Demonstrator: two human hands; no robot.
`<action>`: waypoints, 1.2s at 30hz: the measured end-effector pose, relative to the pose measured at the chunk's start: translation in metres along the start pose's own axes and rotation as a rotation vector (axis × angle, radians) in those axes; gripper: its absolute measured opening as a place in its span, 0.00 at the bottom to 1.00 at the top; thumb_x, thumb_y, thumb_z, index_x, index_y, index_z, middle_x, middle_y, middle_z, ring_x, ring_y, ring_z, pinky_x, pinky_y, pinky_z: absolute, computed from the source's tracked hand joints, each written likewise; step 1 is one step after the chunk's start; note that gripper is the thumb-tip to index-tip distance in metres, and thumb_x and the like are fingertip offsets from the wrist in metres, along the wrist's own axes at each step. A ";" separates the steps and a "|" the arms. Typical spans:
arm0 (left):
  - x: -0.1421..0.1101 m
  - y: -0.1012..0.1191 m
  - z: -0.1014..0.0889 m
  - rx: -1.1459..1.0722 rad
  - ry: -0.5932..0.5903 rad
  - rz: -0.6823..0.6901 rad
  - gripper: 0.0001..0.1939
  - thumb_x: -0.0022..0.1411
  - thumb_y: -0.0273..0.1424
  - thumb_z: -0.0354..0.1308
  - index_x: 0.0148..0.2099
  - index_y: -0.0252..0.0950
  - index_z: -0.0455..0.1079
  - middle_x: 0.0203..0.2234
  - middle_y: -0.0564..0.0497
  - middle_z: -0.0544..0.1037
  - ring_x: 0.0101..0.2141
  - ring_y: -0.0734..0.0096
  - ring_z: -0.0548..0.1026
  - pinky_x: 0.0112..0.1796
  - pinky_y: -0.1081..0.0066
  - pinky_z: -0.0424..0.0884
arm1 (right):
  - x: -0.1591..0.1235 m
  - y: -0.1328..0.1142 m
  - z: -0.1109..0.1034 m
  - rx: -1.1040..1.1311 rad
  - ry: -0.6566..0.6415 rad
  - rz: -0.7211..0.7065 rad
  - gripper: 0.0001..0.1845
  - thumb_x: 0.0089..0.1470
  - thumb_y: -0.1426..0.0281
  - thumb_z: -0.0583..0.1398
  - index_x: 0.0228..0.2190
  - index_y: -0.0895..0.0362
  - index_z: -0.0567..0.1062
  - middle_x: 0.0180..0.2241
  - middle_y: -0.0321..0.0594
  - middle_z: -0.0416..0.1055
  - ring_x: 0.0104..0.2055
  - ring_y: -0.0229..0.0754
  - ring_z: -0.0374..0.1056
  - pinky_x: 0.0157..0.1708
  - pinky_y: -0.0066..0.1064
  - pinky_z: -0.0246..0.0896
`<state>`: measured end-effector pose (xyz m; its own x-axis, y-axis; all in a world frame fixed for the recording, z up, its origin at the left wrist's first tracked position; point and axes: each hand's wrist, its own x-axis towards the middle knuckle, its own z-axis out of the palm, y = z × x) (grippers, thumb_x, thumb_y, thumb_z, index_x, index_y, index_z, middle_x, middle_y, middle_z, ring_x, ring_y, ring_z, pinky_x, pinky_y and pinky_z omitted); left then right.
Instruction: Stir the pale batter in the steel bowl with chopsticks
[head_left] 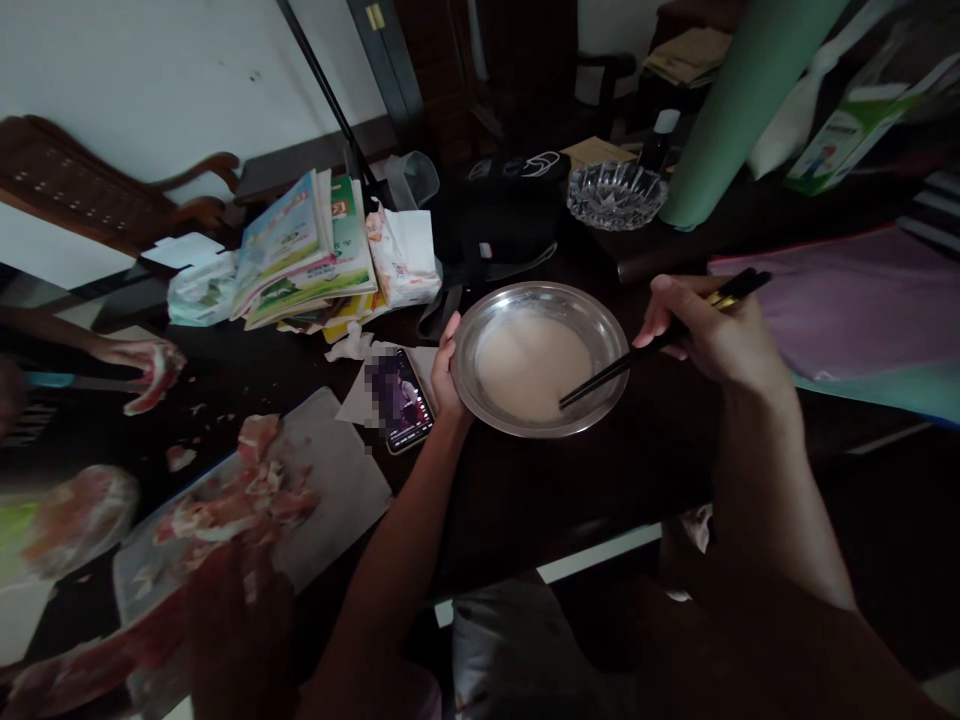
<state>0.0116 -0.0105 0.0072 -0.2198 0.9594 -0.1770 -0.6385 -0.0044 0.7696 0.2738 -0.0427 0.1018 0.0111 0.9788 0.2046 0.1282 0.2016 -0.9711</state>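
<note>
A round metal bowl [544, 428] holds a pale, milky liquid [529, 365] near the table's front edge. Its left rim is gripped by my left hand [448, 375], the fingers around the outside. Black chopsticks [637, 352] are held in my right hand [701, 325], and their tips dip into the liquid at the bowl's front right. Just left of my left hand lies a lit phone [405, 400] on white paper.
At left, another person's hands work with raw meat; cut pieces [255, 490] lie on a white cutting board [330, 530]. Behind stand stacked booklets [307, 250], a tissue pack [405, 255], a glass ashtray [616, 195] and a green cylinder [742, 110]. A purple sheet [840, 300] lies right.
</note>
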 end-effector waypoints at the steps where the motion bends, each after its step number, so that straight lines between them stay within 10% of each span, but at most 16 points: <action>1: 0.000 0.000 0.000 0.000 0.001 0.001 0.15 0.62 0.29 0.53 0.47 0.40 0.78 0.48 0.52 0.82 0.58 0.64 0.72 0.60 0.67 0.64 | 0.000 0.005 0.006 0.040 -0.034 0.007 0.23 0.59 0.58 0.62 0.17 0.56 0.74 0.18 0.37 0.73 0.15 0.31 0.57 0.13 0.27 0.46; 10: 0.002 -0.001 -0.003 0.043 -0.014 0.018 0.15 0.63 0.31 0.53 0.49 0.42 0.78 0.51 0.53 0.81 0.61 0.64 0.69 0.61 0.66 0.63 | 0.003 0.040 0.049 -0.033 0.006 -0.148 0.23 0.56 0.49 0.62 0.21 0.53 0.72 0.26 0.37 0.79 0.25 0.37 0.69 0.24 0.31 0.65; 25: 0.002 -0.002 -0.004 0.044 -0.027 0.020 0.17 0.62 0.33 0.55 0.50 0.40 0.78 0.52 0.50 0.81 0.61 0.60 0.69 0.61 0.64 0.63 | 0.007 0.006 -0.004 -0.362 0.317 -0.169 0.28 0.63 0.54 0.56 0.17 0.55 0.74 0.16 0.37 0.69 0.17 0.34 0.59 0.18 0.32 0.50; 36: 0.002 -0.002 -0.005 0.044 -0.047 0.020 0.14 0.62 0.33 0.56 0.49 0.42 0.77 0.53 0.52 0.80 0.61 0.61 0.69 0.61 0.64 0.63 | -0.005 0.024 0.013 0.005 -0.008 -0.013 0.23 0.58 0.53 0.63 0.18 0.53 0.74 0.20 0.37 0.75 0.20 0.36 0.66 0.16 0.29 0.56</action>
<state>0.0091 -0.0101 0.0025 -0.1961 0.9715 -0.1331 -0.6014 -0.0120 0.7988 0.2635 -0.0423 0.0758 0.0015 0.9763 0.2165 0.1228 0.2146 -0.9689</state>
